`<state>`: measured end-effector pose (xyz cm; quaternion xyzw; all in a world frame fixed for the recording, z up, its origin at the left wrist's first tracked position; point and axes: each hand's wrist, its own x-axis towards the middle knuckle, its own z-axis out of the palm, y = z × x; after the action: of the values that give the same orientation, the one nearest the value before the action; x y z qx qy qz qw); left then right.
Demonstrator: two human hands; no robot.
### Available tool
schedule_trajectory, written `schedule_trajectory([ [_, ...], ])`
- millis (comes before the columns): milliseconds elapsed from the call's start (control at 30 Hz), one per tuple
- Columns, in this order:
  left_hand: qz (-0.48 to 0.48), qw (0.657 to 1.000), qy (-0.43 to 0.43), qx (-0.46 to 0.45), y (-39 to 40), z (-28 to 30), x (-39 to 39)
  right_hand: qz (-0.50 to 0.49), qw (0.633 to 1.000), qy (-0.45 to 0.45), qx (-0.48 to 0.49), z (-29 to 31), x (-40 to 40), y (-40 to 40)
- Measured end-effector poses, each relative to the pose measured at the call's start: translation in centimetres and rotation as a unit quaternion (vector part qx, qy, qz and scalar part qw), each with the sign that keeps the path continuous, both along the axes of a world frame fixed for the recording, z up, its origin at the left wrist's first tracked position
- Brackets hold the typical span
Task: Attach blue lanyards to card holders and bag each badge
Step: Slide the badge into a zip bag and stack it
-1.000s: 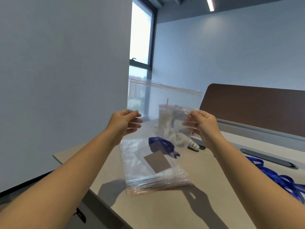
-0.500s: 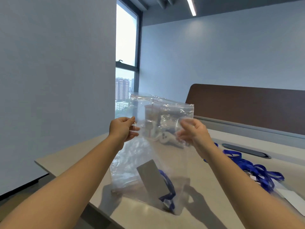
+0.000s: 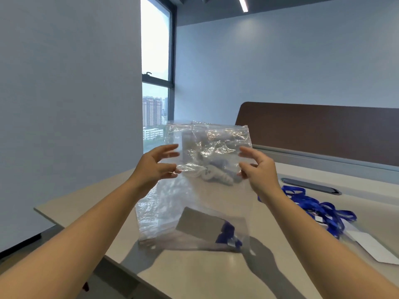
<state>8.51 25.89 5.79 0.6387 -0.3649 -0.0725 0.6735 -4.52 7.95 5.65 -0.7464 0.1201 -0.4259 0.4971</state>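
Note:
I hold a clear plastic bag upright over the table, its bottom touching the tabletop. My left hand pinches its left edge and my right hand pinches its right edge, both about a third of the way down from the top. Inside, at the bottom, lies a card holder with a grey card and a bunched blue lanyard at its right end. The bag's top edge is crumpled and folds over toward me.
A pile of blue lanyards lies on the beige table to the right, with a white card beside it. A dark cable slot and brown divider panel sit behind. White objects show blurred through the bag. The table's left edge is close.
The bag's top has sagged and crumpled. The card holder and lanyard have slid to the bag's bottom, the lanyard now on the right. The view has swung to the right.

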Motion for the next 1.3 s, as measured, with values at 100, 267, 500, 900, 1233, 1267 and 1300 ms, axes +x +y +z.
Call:
schedule_trajectory([
  [100, -0.018, 1.0, -0.016, 0.0, -1.1, 0.7, -1.2, -0.009, 1.0, -0.011, -0.023, 0.5, -2.1, -0.5],
  [267, -0.063, 0.995, -0.074, 0.02, -3.5, 0.7, -3.5, -0.033, 0.997, 0.016, -0.067, 0.7, -6.4, -1.7],
  [500, -0.129, 0.978, -0.146, 0.072, -7.3, 0.2, -8.0, -0.121, 0.986, 0.05, -0.106, 0.9, -13.9, -3.0],
  [900, -0.382, 0.924, 0.003, 0.0, -16.9, 0.6, -20.5, -0.276, 0.961, 0.01, -0.033, 1.8, -30.9, -4.4],
  [1233, -0.472, 0.877, 0.002, 0.091, -27.2, -1.1, -30.7, -0.387, 0.919, 0.038, 0.06, -1.0, -41.6, -9.9],
  [1267, -0.474, 0.874, -0.002, 0.101, -28.2, -1.6, -31.3, -0.396, 0.914, 0.047, 0.069, -1.5, -42.2, -10.7],
  [1300, -0.477, 0.872, -0.004, 0.11, -29.3, -2.0, -31.7, -0.405, 0.91, 0.059, 0.074, -2.1, -42.6, -11.5],
])
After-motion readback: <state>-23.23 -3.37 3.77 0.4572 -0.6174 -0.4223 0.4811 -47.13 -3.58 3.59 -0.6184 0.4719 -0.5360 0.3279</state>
